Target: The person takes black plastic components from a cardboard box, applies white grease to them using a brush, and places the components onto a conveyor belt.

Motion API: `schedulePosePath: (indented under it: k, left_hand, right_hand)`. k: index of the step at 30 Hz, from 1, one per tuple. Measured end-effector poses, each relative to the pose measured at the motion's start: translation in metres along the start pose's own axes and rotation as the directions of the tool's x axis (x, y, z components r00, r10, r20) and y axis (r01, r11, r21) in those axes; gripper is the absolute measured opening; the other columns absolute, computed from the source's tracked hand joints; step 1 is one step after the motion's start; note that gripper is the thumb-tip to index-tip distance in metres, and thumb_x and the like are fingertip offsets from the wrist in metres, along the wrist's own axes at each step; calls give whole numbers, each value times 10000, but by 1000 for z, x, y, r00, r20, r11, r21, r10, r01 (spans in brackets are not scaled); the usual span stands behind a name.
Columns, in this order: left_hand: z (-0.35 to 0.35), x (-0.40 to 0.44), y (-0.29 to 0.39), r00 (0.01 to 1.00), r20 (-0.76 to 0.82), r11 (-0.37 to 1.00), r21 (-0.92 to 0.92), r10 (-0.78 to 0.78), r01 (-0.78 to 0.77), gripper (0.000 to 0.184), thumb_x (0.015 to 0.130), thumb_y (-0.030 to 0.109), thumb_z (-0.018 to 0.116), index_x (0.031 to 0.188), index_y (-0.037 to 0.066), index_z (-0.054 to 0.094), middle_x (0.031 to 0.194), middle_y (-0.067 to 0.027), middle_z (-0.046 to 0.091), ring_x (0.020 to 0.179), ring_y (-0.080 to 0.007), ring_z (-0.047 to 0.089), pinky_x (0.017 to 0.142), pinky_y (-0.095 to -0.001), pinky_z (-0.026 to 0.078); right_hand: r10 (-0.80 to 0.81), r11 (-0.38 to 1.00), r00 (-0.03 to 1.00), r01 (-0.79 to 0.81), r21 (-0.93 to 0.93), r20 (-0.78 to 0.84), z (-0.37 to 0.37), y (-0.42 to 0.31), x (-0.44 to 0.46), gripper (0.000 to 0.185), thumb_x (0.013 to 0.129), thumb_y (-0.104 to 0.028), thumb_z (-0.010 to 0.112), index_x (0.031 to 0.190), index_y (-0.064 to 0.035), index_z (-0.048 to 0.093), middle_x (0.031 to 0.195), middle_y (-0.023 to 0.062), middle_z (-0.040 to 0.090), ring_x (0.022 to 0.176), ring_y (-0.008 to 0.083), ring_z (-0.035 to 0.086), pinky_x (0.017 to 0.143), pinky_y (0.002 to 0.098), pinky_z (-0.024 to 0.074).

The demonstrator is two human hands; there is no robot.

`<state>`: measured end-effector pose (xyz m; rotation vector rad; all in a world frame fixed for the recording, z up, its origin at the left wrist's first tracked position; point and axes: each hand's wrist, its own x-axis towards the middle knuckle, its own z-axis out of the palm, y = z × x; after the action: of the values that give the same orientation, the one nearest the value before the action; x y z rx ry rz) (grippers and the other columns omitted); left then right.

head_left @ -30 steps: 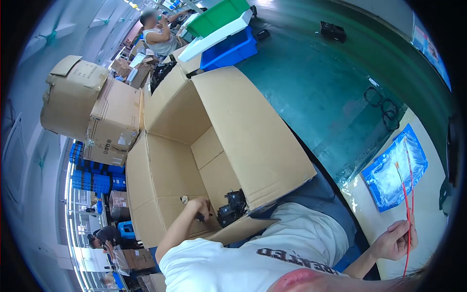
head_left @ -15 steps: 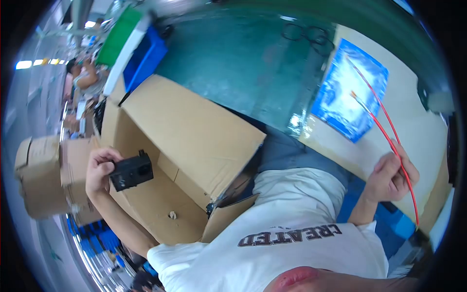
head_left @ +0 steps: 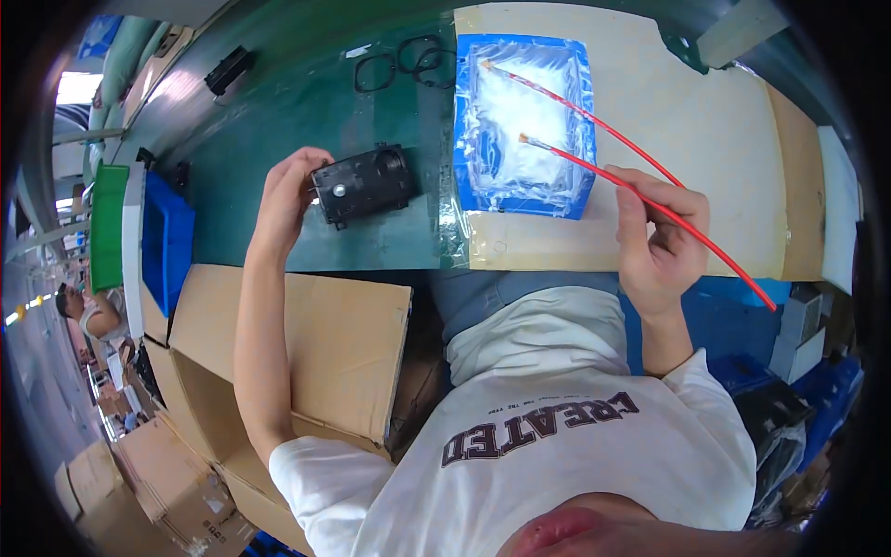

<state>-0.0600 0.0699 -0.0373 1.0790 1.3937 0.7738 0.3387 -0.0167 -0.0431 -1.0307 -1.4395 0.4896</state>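
My left hand (head_left: 290, 190) is closed on one end of a black plastic housing (head_left: 367, 186) with a round opening, held over the green tabletop. My right hand (head_left: 664, 232) pinches a red-handled paintbrush (head_left: 640, 193), its bristles over a blue tray (head_left: 587, 121). Clear film lines this tray, with a white substance (head_left: 520, 107) inside. A second red paintbrush (head_left: 603, 130) lies across the tray; its handle end reaches my right fingers, and whether they also hold it I cannot tell.
Black rings (head_left: 408, 63) and another black part (head_left: 229, 71) lie on the green tabletop (head_left: 278, 121). Beige sheeting (head_left: 687, 111) covers its right side. An open cardboard box (head_left: 343, 343) stands at front left, near blue and green bins (head_left: 109, 227). A person (head_left: 97, 316) is farther left.
My left hand has brought the black housing from above the cardboard box to over the tabletop. The view has turned, with the tray now nearer the centre. My right hand keeps its paintbrush.
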Motion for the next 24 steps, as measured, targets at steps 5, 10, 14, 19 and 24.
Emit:
schedulePosePath:
  k: [5, 10, 14, 19, 24]
  left_hand:
    - [5, -17, -2, 935, -176, 880, 427, 308, -209, 265, 966, 199, 600, 1133, 2, 657, 1072, -59, 714, 913, -135, 639, 831, -272, 483]
    - [34, -44, 40, 778, 194, 304, 843, 598, -444, 539, 790, 190, 781, 1268, 23, 599, 1208, -145, 652, 1118, -300, 598, 949, -376, 469]
    - [52, -50, 36, 818, 255, 260, 863, 515, -433, 686, 679, 203, 848, 1280, 8, 581, 1217, -158, 617, 1164, -354, 538, 972, -420, 448]
    - [47, -46, 23, 869, 238, 314, 864, 434, -394, 701, 665, 174, 856, 1280, 0, 569, 1168, -145, 620, 1135, -344, 543, 962, -421, 441]
    - [52, -51, 31, 872, 276, 283, 869, 405, -406, 709, 633, 119, 865, 1268, 3, 571, 1144, -131, 622, 1089, -332, 550, 920, -420, 444]
  right_hand:
    - [-33, 999, 997, 35, -33, 64, 17, 0, 15, 161, 906, 81, 664, 1008, 17, 557, 987, 148, 732, 574, 3, 490, 494, 157, 362]
    - [-20, 997, 996, 26, -69, 85, 36, -4, 29, 153, 905, 72, 672, 1017, 20, 581, 956, 131, 736, 584, 5, 511, 491, 161, 371]
    - [-36, 995, 998, 41, -86, 60, 44, -2, 31, 141, 906, 57, 682, 1007, 17, 593, 902, 98, 730, 583, 0, 514, 485, 166, 369]
    - [13, 994, 998, -6, -111, 60, 43, 1, 30, 142, 906, 47, 689, 1007, 11, 596, 847, 61, 716, 582, -14, 495, 488, 163, 352]
    - [56, 996, 995, -50, -78, 77, 41, 0, 31, 139, 927, 46, 661, 1014, 9, 560, 924, 103, 727, 631, 18, 548, 533, 167, 397]
